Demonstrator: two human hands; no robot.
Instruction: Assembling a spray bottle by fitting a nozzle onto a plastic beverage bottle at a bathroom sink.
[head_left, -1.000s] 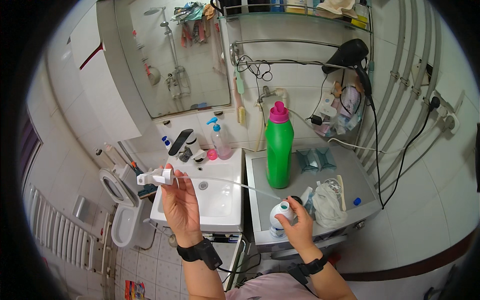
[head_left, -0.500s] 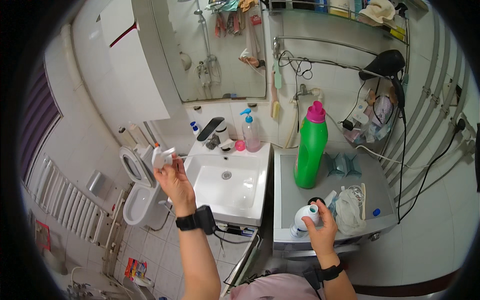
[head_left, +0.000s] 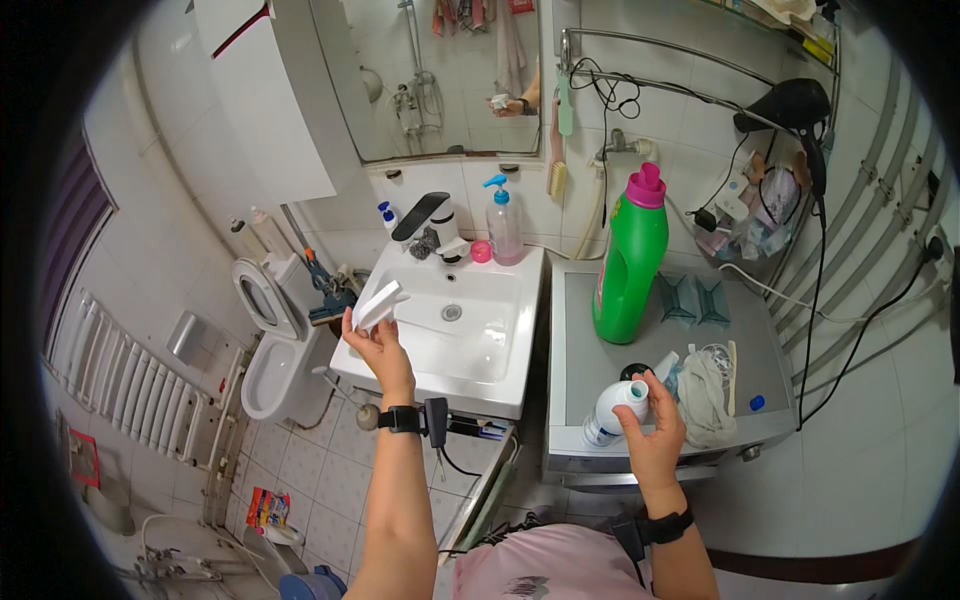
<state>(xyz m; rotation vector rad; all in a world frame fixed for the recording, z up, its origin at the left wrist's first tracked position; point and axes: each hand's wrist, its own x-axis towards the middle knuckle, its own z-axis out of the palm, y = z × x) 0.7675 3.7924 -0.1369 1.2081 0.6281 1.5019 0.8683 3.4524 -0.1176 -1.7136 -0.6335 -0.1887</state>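
Pinched in my left hand is a white trigger spray head, held up at the left rim of the white sink. A thin pale tube seems to run from it over the basin. My right hand is closed round a white bottle with its mouth uncovered, tilted at the front edge of the washing machine. Behind this bottle stands a large green detergent bottle with a pink cap. A small black round thing shows partly behind the white bottle.
A pale cloth and a blue cap lie on the machine's right side. By the black faucet stands a clear pump bottle. A hair dryer hangs at the right; the toilet is at the left.
My left hand has moved right and turned the spray head, now over the sink's edge. My right hand still grips the white bottle. The view has shifted down slightly.
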